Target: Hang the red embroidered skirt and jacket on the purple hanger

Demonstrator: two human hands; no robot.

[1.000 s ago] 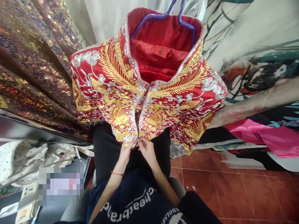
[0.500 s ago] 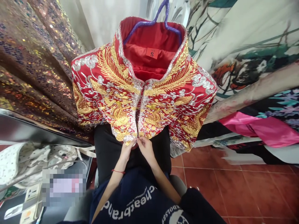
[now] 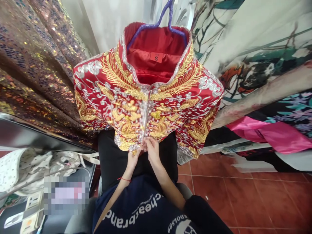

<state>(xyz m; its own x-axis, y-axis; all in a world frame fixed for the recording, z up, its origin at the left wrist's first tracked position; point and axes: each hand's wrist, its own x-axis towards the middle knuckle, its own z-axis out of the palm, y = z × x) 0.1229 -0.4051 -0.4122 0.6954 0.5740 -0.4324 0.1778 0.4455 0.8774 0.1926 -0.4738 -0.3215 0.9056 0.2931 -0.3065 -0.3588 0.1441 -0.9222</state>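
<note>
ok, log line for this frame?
left hand: pinching jacket hem | right hand: pinching hem | jacket: on hanger

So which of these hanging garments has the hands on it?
The red jacket with gold embroidery on the purple hanger; left hand and right hand pinch its bottom front edge.

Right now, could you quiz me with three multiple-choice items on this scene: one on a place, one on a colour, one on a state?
1. Where do both hands meet?
A. at the collar
B. at the bottom of the front opening
C. on the floor

2. What colour is the hanger?
A. purple
B. green
C. white

3. How is the jacket?
A. folded flat
B. hanging
C. on the tiles

Answers:
1 B: the left hand and right hand pinch the red embroidered jacket at its lower front edges.
2 A: the hanger is purple.
3 B: it hangs from that hanger.
</note>
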